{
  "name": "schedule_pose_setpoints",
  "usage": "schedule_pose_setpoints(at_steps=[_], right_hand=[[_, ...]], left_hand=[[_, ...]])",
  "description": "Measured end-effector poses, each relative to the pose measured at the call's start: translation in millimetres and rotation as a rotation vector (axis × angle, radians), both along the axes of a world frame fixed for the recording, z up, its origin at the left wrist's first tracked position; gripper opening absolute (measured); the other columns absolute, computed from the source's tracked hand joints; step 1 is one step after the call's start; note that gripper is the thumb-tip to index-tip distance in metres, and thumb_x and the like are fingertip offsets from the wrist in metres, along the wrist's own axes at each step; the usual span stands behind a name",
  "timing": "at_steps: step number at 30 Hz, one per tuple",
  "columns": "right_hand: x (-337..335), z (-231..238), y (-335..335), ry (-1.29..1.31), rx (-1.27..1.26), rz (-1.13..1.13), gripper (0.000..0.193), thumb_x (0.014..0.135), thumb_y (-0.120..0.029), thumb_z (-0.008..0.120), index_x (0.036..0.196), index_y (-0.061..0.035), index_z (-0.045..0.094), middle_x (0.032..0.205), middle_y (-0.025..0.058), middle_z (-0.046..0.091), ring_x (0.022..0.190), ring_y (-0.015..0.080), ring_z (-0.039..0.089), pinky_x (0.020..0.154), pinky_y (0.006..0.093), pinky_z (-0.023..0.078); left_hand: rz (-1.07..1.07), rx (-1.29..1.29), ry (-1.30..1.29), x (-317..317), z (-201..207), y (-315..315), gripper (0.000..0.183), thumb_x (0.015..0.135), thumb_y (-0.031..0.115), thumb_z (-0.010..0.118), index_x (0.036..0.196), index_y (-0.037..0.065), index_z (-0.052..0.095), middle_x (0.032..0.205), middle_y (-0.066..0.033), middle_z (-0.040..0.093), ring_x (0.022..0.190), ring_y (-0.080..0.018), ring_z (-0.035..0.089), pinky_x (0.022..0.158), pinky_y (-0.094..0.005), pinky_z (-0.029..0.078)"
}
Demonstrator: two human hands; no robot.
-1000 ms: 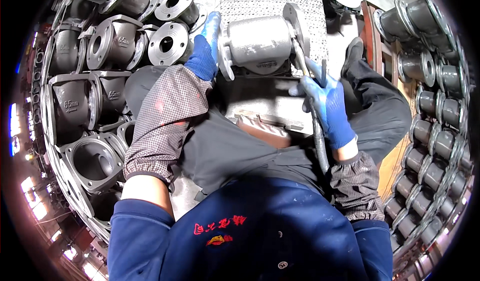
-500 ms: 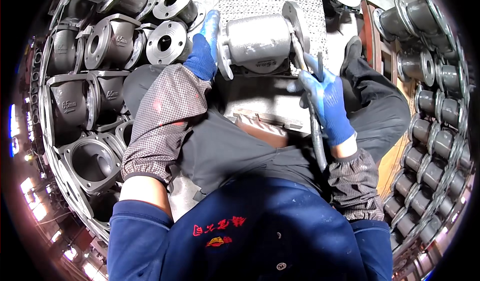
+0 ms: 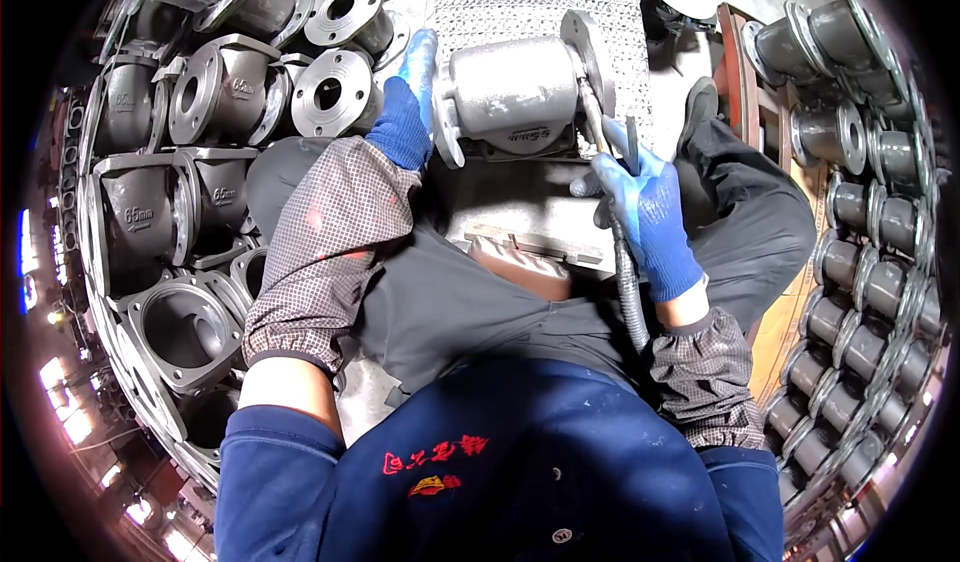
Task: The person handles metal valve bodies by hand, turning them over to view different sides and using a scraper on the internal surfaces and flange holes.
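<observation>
Right hand is clamped around a slim tool at the near side of a gray flanged casting, apparently working around its right flange; the next move likely calls for steady tip control. Left hand lies along the left flange, grip unclear. Beyond the casting stretches a textured mat.

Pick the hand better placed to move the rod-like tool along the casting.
Probably the right hand: it grips the rod-like tool, whose tip is near the right flange of the casting. The left hand is at the left flange, seemingly steadying it.
</observation>
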State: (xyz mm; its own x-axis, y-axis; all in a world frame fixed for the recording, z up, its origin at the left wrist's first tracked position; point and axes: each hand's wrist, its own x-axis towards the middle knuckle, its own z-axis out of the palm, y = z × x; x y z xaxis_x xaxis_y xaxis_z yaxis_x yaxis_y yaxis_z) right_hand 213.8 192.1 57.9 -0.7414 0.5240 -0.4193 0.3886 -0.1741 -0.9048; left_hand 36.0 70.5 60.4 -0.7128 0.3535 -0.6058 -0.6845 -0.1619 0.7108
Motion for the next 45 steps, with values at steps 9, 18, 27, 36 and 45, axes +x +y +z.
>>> schedule_pose_setpoints(at_steps=[9, 18, 27, 36, 45], right_hand=[[-10, 12, 5, -0.027, -0.014, 0.044, 0.041, 0.083, -0.009, 0.050, 0.123, 0.0018, 0.049, 0.065, 0.0089, 0.061, 0.053, 0.0103, 0.058, 0.041, 0.0217, 0.043], [2, -3, -6, 0.040, 0.006, -0.018, 0.045, 0.086, -0.008, 0.051, 0.127, 0.0052, 0.042, 0.067, 0.0087, 0.062, 0.042, 0.0081, 0.050, 0.039, 0.0198, 0.039], [10, -12, 1, -0.015, -0.028, -0.050, 0.042, 0.084, -0.008, 0.052, 0.125, -0.0007, 0.048, 0.061, 0.0052, 0.059, 0.040, 0.0049, 0.043, 0.038, 0.0201, 0.037], [7, -19, -8, 0.008, 0.007, -0.062, 0.044, 0.085, -0.006, 0.052, 0.128, -0.0011, 0.045, 0.063, 0.0039, 0.058, 0.045, 0.0039, 0.045, 0.040, 0.0189, 0.037], [2, -24, -14, 0.040, -0.004, -0.105, 0.047, 0.085, -0.004, 0.053, 0.131, -0.0038, 0.043, 0.065, 0.0017, 0.056, 0.050, 0.0022, 0.046, 0.043, 0.0171, 0.036]], left_hand=[[-0.095, -0.063, 0.136, -3, -3, -3, 0.066, 0.088, 0.056, 0.035, 0.133, 0.008, 0.036, 0.126, -0.0143, 0.048, 0.113, -0.0310, 0.049, 0.092, -0.0548, 0.038], [0.050, -0.107, -0.071, -10, -7, -3, 0.061, 0.088, 0.044, 0.050, 0.128, -0.001, 0.036, 0.117, -0.0181, 0.051, 0.102, -0.0259, 0.056, 0.089, -0.0366, 0.046], [-0.057, 0.071, 0.031, -9, -21, 3, 0.065, 0.088, 0.051, 0.043, 0.133, 0.005, 0.031, 0.122, -0.0167, 0.049, 0.110, -0.0316, 0.050, 0.091, -0.0493, 0.041], [0.102, 0.116, -0.006, -26, -43, -11, 0.041, 0.091, 0.040, 0.046, 0.110, 0.004, 0.054, 0.103, -0.0107, 0.059, 0.089, -0.0245, 0.058, 0.081, -0.0387, 0.049], [0.066, 0.073, 0.022, -35, -56, -18, 0.036, 0.093, 0.035, 0.044, 0.111, 0.005, 0.053, 0.102, -0.0088, 0.060, 0.091, -0.0218, 0.058, 0.083, -0.0354, 0.049]])
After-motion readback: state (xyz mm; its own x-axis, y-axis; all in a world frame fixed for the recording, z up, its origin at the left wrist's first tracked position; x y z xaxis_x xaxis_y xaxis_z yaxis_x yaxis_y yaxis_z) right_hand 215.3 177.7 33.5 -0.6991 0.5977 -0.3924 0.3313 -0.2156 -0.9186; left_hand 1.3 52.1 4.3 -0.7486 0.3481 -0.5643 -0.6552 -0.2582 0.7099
